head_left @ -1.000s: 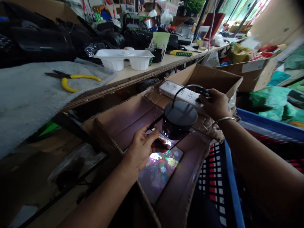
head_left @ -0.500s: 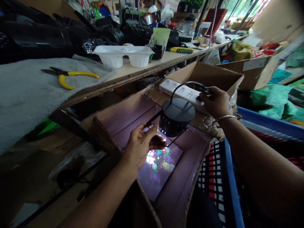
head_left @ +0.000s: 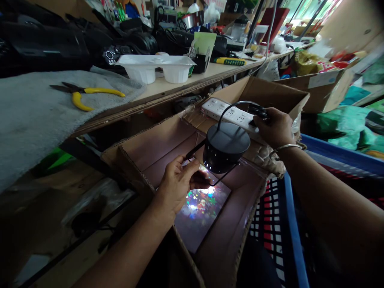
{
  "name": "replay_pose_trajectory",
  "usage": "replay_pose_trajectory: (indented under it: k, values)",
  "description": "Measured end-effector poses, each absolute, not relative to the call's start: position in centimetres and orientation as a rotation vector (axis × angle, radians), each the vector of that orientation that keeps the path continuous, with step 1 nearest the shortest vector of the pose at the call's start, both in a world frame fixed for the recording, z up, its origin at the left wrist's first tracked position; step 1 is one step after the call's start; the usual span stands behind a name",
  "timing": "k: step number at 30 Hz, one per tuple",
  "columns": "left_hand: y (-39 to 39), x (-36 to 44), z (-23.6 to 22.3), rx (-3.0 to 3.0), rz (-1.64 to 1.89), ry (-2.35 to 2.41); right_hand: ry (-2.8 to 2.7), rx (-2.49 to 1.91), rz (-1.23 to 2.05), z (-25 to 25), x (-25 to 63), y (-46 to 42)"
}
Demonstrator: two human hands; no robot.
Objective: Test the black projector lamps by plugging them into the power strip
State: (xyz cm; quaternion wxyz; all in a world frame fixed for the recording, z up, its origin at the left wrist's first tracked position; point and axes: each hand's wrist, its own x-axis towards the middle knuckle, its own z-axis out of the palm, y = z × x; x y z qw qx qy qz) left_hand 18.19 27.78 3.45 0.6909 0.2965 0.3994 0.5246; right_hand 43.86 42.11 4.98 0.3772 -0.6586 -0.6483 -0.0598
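The left hand point(head_left: 177, 188) is half curled by a thin black rod point(head_left: 195, 149) beside a round black lamp point(head_left: 226, 147). I cannot tell if it grips. The right hand point(head_left: 274, 128) pinches the lamp's black cord point(head_left: 237, 103) above a white power strip point(head_left: 217, 108) in a cardboard box point(head_left: 159, 154).

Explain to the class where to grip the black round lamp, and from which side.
Grip the black round lamp around its plain upper rim, coming from above: the flat cap faces up, while the slotted lower body gives out the light.
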Motion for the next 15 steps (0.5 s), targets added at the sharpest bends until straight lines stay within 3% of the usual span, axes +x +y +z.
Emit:
replay_pose_trajectory:
  k: [15]
  values:
    - [27.65,18.07,3.46,0.672,1.186,0.880,-1.619,-1.768,-0.146,5.38,43.29,42.12]
